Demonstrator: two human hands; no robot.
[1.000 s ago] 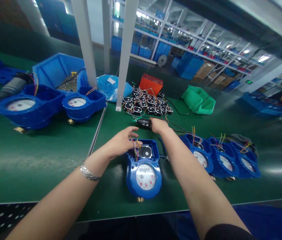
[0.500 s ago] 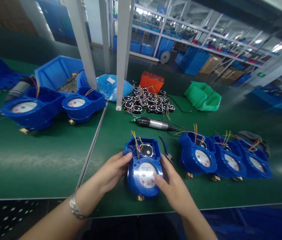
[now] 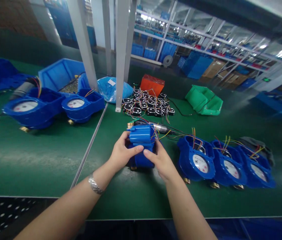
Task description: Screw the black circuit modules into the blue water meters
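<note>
Between my two hands is a blue water meter [image 3: 141,135], tipped so that its dial faces away and its wires hang out to the right. My left hand [image 3: 123,151] grips its left side, thumb across the near face. On the right side my right hand [image 3: 159,160] holds it the same way, thumb almost meeting the other. A brass fitting [image 3: 130,125] shows at its upper left. Just behind the meter lies a silver and black electric screwdriver [image 3: 161,128], partly covered by it. The cutters seen earlier are hidden.
Blue meters with wires [image 3: 201,161] stand in a row at right; others [image 3: 76,104] stand at left near a blue bin [image 3: 56,71]. Several black modules [image 3: 151,103], an orange block [image 3: 152,84] and a green bin [image 3: 203,100] lie behind. A grey post [image 3: 121,60] rises there.
The water meter has been lifted and tipped over, its dial turned from facing me to out of sight. Both hands moved up and away from me with it, their thumbs now on its near face.
</note>
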